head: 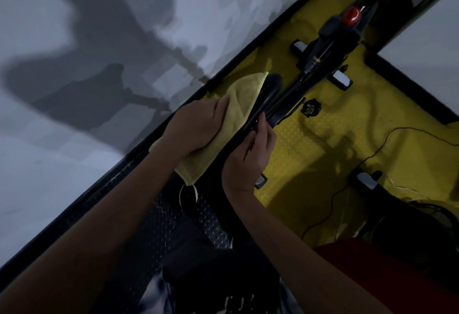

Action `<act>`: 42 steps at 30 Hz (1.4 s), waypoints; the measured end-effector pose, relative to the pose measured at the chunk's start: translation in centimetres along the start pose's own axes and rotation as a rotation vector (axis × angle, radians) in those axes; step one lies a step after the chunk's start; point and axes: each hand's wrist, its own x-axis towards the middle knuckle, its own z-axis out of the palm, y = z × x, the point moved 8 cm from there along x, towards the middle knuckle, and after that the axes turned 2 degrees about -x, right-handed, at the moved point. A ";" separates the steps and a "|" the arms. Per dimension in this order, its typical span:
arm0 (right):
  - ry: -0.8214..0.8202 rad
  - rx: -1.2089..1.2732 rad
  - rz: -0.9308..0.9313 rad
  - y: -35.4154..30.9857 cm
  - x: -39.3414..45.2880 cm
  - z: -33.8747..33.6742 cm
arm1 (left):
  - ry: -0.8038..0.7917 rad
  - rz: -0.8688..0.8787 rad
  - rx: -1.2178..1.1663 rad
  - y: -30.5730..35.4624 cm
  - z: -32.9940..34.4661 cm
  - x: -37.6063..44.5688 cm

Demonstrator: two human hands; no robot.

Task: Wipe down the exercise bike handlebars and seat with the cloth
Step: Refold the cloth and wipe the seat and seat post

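The fingers of the left hand are laid flat on the yellow cloth, which is pressed on the black seat. The seat's edge is pinched by the right hand. The seat's long way is pointed up and right, away from both hands.

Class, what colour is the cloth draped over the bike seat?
Pale yellow cloth, seen in the head view.

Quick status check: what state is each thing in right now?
cloth: draped over the seat, pressed by left hand
seat: mostly covered, tip showing
left hand: pressing the cloth
right hand: gripping the seat's edge
red knob: untouched
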 end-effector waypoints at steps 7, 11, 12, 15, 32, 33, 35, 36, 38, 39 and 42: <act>0.016 -0.007 -0.044 -0.2 0.1 -0.3 | 0.185 -0.044 0.050 -3.5 -1.3 -5.0; 0.016 0.006 -0.026 -0.1 0.1 -0.1 | 0.136 -0.072 0.055 -3.2 -1.1 -3.6; 0.013 0.007 -0.021 0.0 0.0 -0.1 | 0.075 -0.097 0.051 -3.2 -0.7 -2.5; -0.001 0.007 -0.006 0.3 0.0 0.0 | -0.074 -0.155 0.046 -3.2 0.4 0.2; -0.022 0.036 0.068 0.7 0.0 0.2 | 0.028 -0.096 0.018 -3.3 -0.3 -1.2; -0.022 0.039 0.068 0.7 0.0 0.1 | -0.022 -0.097 0.031 -2.8 0.1 -0.1; -0.018 0.043 0.063 0.7 0.0 0.1 | -0.053 -0.095 0.039 -2.1 0.5 1.1; -0.018 0.043 0.060 0.7 0.0 0.0 | -0.048 -0.091 0.032 -1.9 0.6 1.0; -0.025 0.046 0.057 0.8 -0.1 0.0 | -0.009 -0.085 0.001 -2.2 0.3 -0.2; -0.027 0.046 0.058 0.8 -0.1 0.1 | 0.026 -0.081 -0.004 -2.7 0.0 -1.1; -0.027 0.044 0.053 0.8 -0.1 0.1 | 0.134 -0.077 -0.019 -4.5 -0.8 -4.8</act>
